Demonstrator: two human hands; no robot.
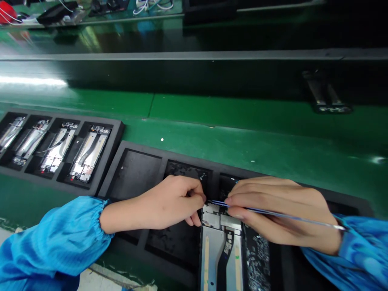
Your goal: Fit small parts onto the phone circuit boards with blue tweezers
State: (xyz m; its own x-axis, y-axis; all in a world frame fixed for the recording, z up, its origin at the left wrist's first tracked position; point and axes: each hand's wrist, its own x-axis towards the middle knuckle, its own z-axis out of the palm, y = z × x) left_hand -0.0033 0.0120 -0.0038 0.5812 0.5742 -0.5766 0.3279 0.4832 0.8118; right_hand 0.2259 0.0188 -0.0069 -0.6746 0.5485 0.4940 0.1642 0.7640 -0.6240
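**Mixed Finishes, Matt to Glossy**

Tweezers [281, 215]: polished, reflective metal. Phone chassis [212, 250]: smooth, satin-looking metal plate. Compartmented tray [164, 165]: matt, foam-like material. Bench [188, 111]: smooth, glossy where light reflects. Left sleeve [57, 238]: thin-looking cloth, slightly sheened, wrinkled.

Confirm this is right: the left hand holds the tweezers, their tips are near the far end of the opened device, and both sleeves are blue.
The hand is wrong: the head view shows the tweezers in the right hand. The rest stands: their tips are near the far end of the opened device, and both sleeves are blue.
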